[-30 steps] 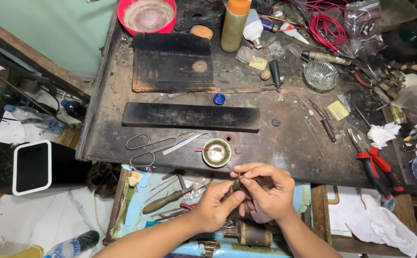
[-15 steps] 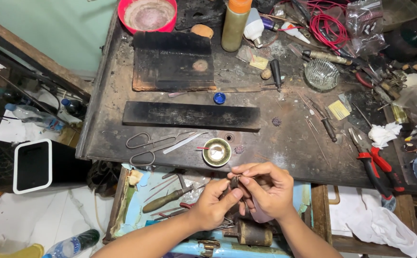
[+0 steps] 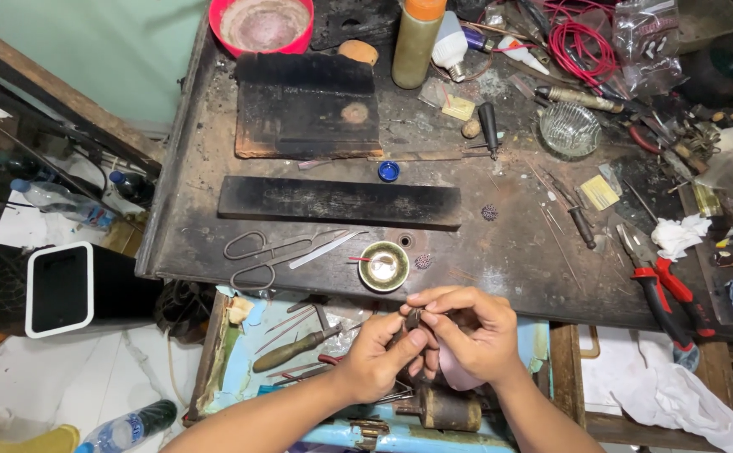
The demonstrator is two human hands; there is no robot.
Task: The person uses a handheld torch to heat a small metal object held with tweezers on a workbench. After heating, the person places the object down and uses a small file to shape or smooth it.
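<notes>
Head view: hands over open drawer (image 3: 240,369).
Left hand (image 3: 379,356): pinching small dark piece (image 3: 412,319).
Right hand (image 3: 467,331): fingertips pinch same piece.
Nearby: brass dish (image 3: 383,266), scissors (image 3: 257,256) on workbench (image 3: 509,243).

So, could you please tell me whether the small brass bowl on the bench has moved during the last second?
No. The small brass bowl sits in the same spot beside the scissors, just ahead of both hands.

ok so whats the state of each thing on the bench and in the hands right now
left hand: fingers pinched on small dark piece
right hand: fingers pinched on the same piece
small dark piece: held between both hands, off the bench
brass bowl: upright, thin red-tipped stick resting in it
scissors: lying flat, blades shut
red-handled pliers: lying flat
glass dish: upright
red bowl: upright, pale residue inside
orange-capped bottle: standing, capped
</notes>
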